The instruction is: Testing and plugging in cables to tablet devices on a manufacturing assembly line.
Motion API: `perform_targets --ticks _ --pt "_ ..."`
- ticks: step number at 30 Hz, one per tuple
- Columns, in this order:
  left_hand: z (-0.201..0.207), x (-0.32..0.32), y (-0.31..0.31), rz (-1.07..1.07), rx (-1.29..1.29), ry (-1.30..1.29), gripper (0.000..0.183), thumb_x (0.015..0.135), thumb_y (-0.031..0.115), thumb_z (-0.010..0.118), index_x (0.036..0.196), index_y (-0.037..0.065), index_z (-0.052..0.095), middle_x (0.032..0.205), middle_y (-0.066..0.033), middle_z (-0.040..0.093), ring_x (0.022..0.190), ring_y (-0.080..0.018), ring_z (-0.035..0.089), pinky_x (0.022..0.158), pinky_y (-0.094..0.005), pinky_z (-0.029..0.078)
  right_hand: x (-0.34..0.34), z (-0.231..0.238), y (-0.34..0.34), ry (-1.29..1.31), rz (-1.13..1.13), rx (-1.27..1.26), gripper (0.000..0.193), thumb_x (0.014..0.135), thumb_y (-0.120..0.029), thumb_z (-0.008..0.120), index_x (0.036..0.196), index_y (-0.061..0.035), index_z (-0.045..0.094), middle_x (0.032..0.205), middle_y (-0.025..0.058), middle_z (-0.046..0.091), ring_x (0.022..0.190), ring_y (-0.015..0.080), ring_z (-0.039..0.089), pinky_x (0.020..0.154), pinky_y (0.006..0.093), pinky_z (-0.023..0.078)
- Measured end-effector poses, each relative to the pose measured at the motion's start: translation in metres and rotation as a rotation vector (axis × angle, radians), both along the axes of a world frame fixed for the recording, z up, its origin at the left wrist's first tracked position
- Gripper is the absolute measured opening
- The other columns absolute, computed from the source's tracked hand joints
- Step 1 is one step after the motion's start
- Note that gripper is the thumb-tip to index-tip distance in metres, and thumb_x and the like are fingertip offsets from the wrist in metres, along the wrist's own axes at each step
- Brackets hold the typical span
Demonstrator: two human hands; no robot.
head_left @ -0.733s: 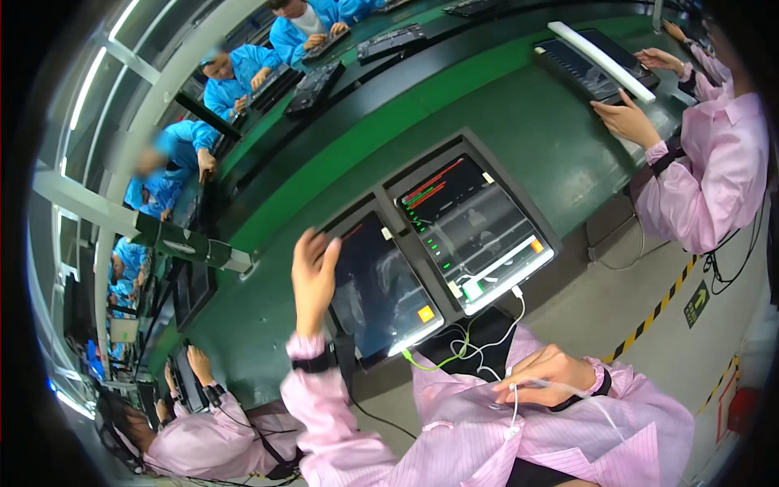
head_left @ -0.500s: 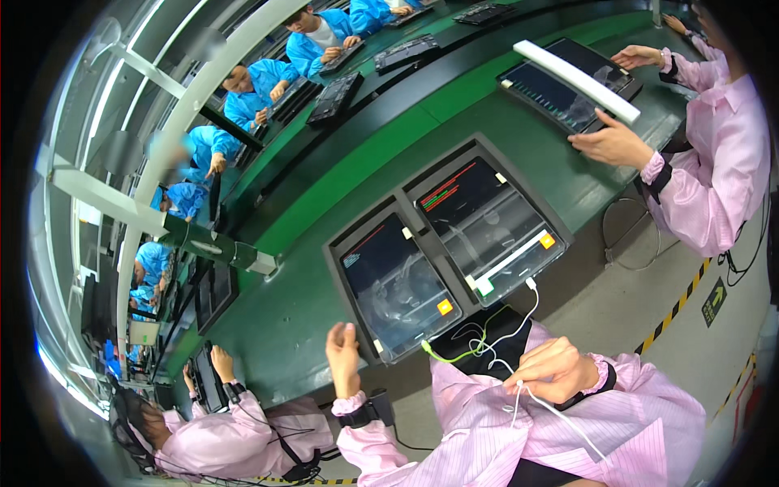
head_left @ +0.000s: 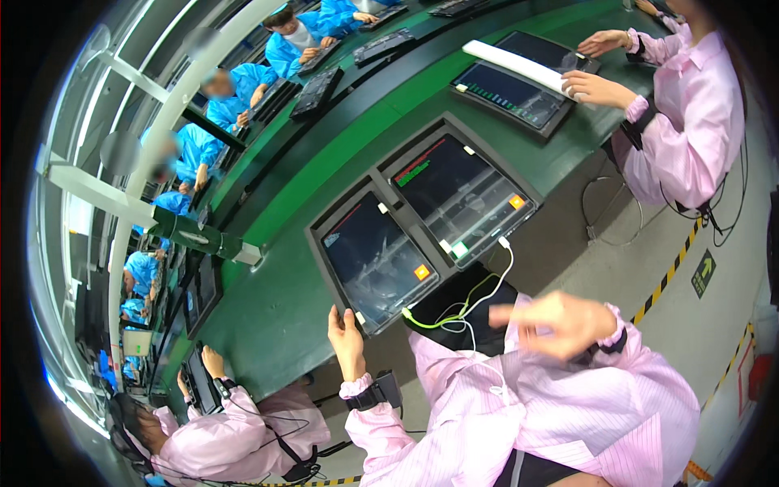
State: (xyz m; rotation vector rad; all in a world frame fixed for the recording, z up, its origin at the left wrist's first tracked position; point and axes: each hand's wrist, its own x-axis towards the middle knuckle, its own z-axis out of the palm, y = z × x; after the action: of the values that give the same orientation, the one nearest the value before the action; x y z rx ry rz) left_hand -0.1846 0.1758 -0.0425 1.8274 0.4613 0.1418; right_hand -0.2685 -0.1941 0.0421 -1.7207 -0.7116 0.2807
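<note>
Two dark tablets lie side by side in a black two-bay tray: the left tablet [head_left: 377, 260] and the right tablet [head_left: 454, 191]. Each screen is lit with small text and carries an orange sticker. My left hand [head_left: 347, 345] is at the left tablet's near-left corner, fingers stretched up and apart; whether it touches the edge is unclear. My right hand [head_left: 560, 325], smeared by motion, hovers over my lap, right of the cables. From the right tablet's near edge a white cable [head_left: 510, 272] hangs down; a yellow-green cable [head_left: 434, 325] runs from the left tablet.
A green bench [head_left: 296, 329] carries the tray. To the right, a person in pink has hands on a white bar [head_left: 519, 66] over another tablet tray. Another person in pink holds a dark device [head_left: 201, 381] at lower left. Workers in blue sit across a conveyor. A green-wrapped post [head_left: 203, 237] stands left.
My right hand has let go of the white cable and moved up; the cable's loose part now lies on my lap. My left hand has come nearer the left tablet's corner. The view has shifted.
</note>
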Motion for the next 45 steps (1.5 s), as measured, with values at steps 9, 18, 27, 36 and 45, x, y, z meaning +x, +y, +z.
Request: perform_targets --ticks 9,18,27,36,45 --pt "-0.001 0.002 -0.009 0.040 0.016 -0.071 0.047 0.091 0.017 0.054 0.129 -0.006 0.040 0.094 -0.0051 0.058 0.082 -0.0100 0.050 0.073 -0.0217 0.041 0.090 -0.040 0.037 -0.693 -0.372 -0.434 0.025 0.080 -0.027 0.065 0.073 -0.0037 0.057 0.095 0.0101 0.062 0.106 0.0297 0.051 0.096 0.0446 0.036" --pt "0.002 -0.004 -0.008 0.042 -0.024 -0.029 0.047 0.091 0.018 0.053 0.130 -0.005 0.039 0.119 -0.0113 0.051 0.101 -0.0159 0.050 0.089 -0.0256 0.038 0.126 -0.029 0.005 -0.518 -0.597 -0.479 0.029 0.081 -0.027 0.064 0.095 -0.0016 0.060 0.102 0.0183 0.057 0.103 0.0335 0.050 0.089 0.0399 0.041" --pt "-0.010 0.002 -0.010 0.083 -0.017 -0.126 0.040 0.092 0.012 0.049 0.126 -0.005 0.041 0.106 -0.0107 0.058 0.088 -0.0134 0.054 0.077 -0.0248 0.043 0.158 -0.029 0.022 -0.532 -0.343 -0.525 0.031 0.085 -0.033 0.059 0.083 -0.0022 0.054 0.099 0.0148 0.059 0.112 0.0353 0.046 0.100 0.0464 0.032" --pt "-0.004 0.003 -0.011 0.122 0.184 -0.070 0.038 0.091 0.017 0.051 0.122 -0.005 0.047 0.096 -0.0113 0.060 0.078 -0.0150 0.053 0.070 -0.0267 0.043 0.152 -0.036 -0.015 -0.298 -1.121 -0.505 0.029 0.086 -0.026 0.056 0.100 -0.0015 0.054 0.112 0.0204 0.055 0.106 0.0362 0.051 0.092 0.0407 0.039" --pt "-0.006 0.005 0.013 0.125 0.314 -0.048 0.037 0.089 0.012 0.052 0.118 -0.011 0.048 0.109 -0.0246 0.057 0.100 -0.0342 0.056 0.087 -0.0371 0.042 0.119 -0.063 -0.004 0.184 -1.015 -0.163 0.055 0.093 -0.027 0.046 0.136 -0.0007 0.026 0.131 0.0304 0.039 0.126 0.0369 0.037 0.103 0.0388 0.030"
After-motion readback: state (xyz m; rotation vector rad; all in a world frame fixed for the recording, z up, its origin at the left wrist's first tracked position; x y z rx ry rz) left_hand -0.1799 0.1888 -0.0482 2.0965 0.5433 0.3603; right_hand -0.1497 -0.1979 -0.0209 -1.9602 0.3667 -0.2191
